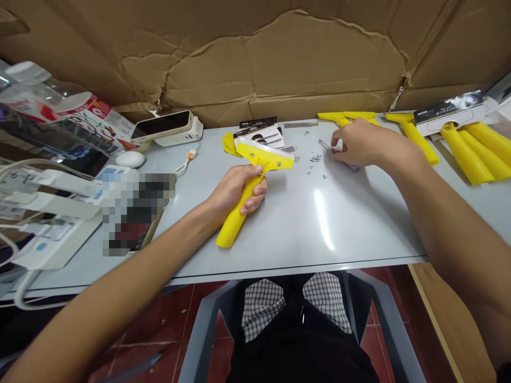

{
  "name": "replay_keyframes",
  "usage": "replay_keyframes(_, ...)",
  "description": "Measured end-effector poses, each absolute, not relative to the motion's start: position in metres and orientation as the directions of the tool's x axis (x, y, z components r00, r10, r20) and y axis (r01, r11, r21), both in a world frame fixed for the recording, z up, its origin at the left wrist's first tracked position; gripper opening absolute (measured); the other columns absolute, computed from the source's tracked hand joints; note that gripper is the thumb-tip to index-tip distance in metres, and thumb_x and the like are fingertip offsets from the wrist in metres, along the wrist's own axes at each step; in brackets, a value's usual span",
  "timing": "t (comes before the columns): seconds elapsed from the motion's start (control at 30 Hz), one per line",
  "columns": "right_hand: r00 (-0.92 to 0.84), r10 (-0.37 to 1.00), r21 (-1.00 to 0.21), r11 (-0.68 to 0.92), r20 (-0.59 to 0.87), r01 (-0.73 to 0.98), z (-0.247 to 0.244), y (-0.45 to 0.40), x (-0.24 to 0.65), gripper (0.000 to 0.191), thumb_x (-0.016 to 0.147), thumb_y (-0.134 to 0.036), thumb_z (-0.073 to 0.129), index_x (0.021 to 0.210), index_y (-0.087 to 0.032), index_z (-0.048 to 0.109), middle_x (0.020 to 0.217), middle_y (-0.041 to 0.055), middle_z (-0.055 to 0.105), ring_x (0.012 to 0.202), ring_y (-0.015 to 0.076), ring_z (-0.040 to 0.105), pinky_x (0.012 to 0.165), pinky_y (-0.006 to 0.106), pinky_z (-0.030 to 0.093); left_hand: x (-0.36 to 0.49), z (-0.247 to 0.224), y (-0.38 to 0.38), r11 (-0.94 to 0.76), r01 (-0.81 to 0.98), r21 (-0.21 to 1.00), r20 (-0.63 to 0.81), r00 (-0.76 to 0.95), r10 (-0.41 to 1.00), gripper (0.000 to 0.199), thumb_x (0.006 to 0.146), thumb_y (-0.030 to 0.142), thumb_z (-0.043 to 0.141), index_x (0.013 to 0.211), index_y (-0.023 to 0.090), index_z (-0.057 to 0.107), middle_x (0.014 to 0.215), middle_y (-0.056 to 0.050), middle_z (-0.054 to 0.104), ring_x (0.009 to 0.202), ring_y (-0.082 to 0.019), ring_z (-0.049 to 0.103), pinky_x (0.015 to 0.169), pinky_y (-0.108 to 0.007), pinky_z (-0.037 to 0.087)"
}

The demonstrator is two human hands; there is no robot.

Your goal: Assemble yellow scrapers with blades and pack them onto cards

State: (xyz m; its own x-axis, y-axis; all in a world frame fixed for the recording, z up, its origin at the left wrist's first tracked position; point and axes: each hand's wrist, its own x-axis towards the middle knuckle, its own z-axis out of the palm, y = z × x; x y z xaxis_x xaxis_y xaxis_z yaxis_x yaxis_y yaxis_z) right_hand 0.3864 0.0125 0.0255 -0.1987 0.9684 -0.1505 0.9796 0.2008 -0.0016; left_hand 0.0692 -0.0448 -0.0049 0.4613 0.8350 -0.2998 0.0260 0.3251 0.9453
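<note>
My left hand (241,194) is wrapped round the handle of a yellow scraper (238,221), whose wide head points up and away from me. A clear strip runs along the head's top edge, and a screw shows at its right side. My right hand (354,142) is closed in a pinch on what look like tweezers (325,144), their thin metal tips pointing left. Just left of that hand lies a loose pile of small screws (316,159). Something purplish (353,168) is partly hidden beneath the right hand.
Blade packets (261,133) and a flat metal blade (301,125) lie behind the scraper. More yellow scraper parts (463,154) lie at right. On the left are phones (162,126), a bottle (59,106), a power strip (51,244) and cables. Cardboard (279,64) walls the table's back.
</note>
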Motion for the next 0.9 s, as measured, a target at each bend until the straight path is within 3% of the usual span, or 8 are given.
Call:
replay_keyframes(0.2,-0.262,0.964,-0.090,0.257,-0.052,0.962,0.037,0.005,0.384,0.029,0.090,-0.030,0.072,0.117,-0.023,0.081,0.101,0.0114,0.078,0.091,0.0295,0.067,0.073,0.040,0.047,0.070,-0.003,-0.047,0.309,0.027,0.951,-0.289,0.437,0.852,0.046,0.092,0.051,0.068,0.061,0.022,0.050,0.041,0.004,0.041,0.029,-0.007,0.033,0.031,-0.018,0.029)
replay_keyframes(0.3,-0.413,0.906,-0.198,0.424,0.096,0.884,0.052,-0.011,0.373,0.030,0.095,-0.023,0.063,0.120,-0.021,0.080,0.098,0.0100,0.078,0.088,0.0255,0.066,0.080,0.040,0.048,0.072,-0.002,-0.048,0.311,0.015,0.950,-0.290,0.412,0.864,0.046,0.092,0.049,0.068,0.059,0.021,0.051,0.042,0.003,0.042,0.030,-0.007,0.034,0.031,-0.018,0.028)
replay_keyframes(0.47,-0.604,0.768,-0.303,0.640,0.213,0.706,0.057,-0.026,0.356,0.024,0.095,-0.030,0.065,0.112,-0.031,0.082,0.104,0.0041,0.080,0.095,0.0261,0.069,0.088,0.040,0.049,0.074,-0.001,-0.047,0.327,-0.002,0.945,-0.303,0.371,0.878,0.045,0.093,0.045,0.067,0.058,0.020,0.053,0.042,0.002,0.044,0.030,-0.007,0.036,0.031,-0.017,0.029)
replay_keyframes(0.9,-0.632,0.726,-0.306,0.688,0.272,0.658,0.049,-0.025,0.355,0.018,0.096,-0.028,0.072,0.109,-0.031,0.084,0.099,0.0056,0.072,0.083,0.0227,0.065,0.079,0.040,0.048,0.075,0.001,-0.050,0.322,0.006,0.947,-0.304,0.348,0.887,0.044,0.097,0.040,0.061,0.058,0.020,0.052,0.041,0.001,0.044,0.029,-0.008,0.036,0.030,-0.018,0.029)
